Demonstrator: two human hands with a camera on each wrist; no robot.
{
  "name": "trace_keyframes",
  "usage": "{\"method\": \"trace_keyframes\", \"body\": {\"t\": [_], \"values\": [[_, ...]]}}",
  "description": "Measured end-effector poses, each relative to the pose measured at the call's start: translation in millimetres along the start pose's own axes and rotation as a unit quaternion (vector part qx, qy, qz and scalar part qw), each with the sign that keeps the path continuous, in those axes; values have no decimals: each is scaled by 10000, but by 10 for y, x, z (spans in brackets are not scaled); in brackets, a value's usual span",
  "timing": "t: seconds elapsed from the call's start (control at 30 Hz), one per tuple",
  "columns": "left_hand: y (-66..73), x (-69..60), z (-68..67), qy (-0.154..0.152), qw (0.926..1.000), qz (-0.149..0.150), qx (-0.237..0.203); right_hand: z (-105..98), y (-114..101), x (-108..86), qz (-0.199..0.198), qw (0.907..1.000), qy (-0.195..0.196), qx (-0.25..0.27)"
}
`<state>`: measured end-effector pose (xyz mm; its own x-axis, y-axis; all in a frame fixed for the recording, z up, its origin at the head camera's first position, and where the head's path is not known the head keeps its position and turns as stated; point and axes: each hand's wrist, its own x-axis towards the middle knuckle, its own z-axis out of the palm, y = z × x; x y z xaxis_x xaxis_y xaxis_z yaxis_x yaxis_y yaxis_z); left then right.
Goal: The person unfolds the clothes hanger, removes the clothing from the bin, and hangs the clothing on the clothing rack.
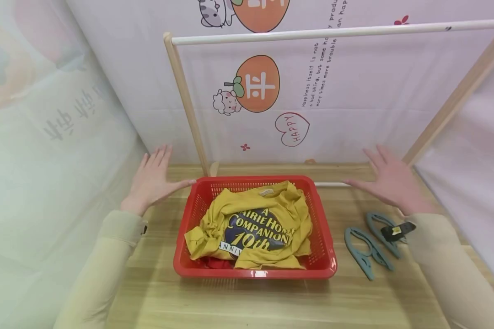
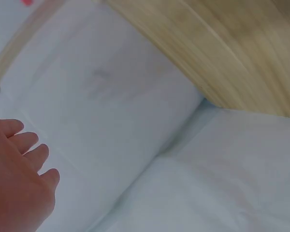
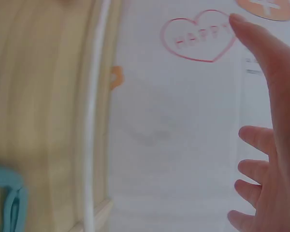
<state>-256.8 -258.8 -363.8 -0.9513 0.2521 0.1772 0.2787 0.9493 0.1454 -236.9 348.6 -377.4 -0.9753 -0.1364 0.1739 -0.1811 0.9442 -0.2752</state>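
Fingers spread, the left hand (image 1: 154, 179) is held up beside the back left corner of a red basket (image 1: 327, 228), its thumb pointing at the rim; whether it touches cannot be told. The right hand (image 1: 395, 180), slightly blurred, is raised to the right of the basket with its fingers apart and holds nothing. A crumpled yellow shirt (image 1: 247, 208) with dark printed lettering lies in the basket, over a bit of red cloth (image 1: 219, 263). In the wrist views the left hand (image 2: 21, 174) and the right hand (image 3: 275, 130) both appear empty.
Folded blue-green hangers (image 1: 364, 249) lie on the wooden table (image 1: 255, 306) right of the basket. Behind stands a rack with a white top bar (image 1: 313, 34), wooden posts (image 1: 187, 100) and a low white bar (image 1: 333, 184). Printed white cloth (image 1: 346, 123) hangs around the table.
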Motion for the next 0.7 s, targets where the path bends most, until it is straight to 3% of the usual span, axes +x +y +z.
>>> {"method": "trace_keyframes", "body": {"t": [0.23,0.4,0.7], "values": [[213,-183,-45,211,9992,310,-158,-236,-58,-62,330,9925,-15,1180],[366,-342,-20,156,9983,490,-271,-331,-10,-168,683,9825,-79,1733],[634,-756,162,-57,9945,1018,-246,-364,163,-436,774,9852,-401,1475]]}}
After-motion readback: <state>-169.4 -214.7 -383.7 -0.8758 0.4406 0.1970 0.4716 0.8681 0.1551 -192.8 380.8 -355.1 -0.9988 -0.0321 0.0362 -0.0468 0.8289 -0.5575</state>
